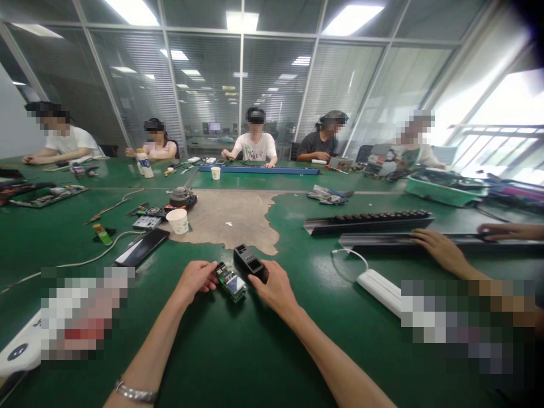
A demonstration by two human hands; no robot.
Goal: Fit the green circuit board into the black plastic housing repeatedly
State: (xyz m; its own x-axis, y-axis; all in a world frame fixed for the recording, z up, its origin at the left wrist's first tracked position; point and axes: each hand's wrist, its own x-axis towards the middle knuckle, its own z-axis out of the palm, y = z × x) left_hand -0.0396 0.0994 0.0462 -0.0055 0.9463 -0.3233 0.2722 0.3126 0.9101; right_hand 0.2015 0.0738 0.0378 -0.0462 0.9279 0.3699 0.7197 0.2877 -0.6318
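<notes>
From this feed, my right hand (277,290) is curled around the lower side of a black unit (249,262) with a small screen, its fingers wrapped closely enough that I read it as a firm hold. My left hand (194,280) is half closed, its fingertips (213,271) against the end of a green circuit board (232,282); I cannot tell whether it is gripping the board or only touching it. The board lies on the desk (263,362) just beside the black unit, between my two hands. As far as I can see, the board is bare, outside any case, and the black unit looks closed; whether they belong together I cannot tell from here. Farther out from the black unit, a white paper cup (177,221) stands on a worn bare patch (229,221) of the green mat, and a black tablet (141,247) lies to its left. To its right are a white power strip (379,290) and a black metal rail (369,222). Beyond the power strip, another person's hand (442,252) rests on a second rail (425,242).
</notes>
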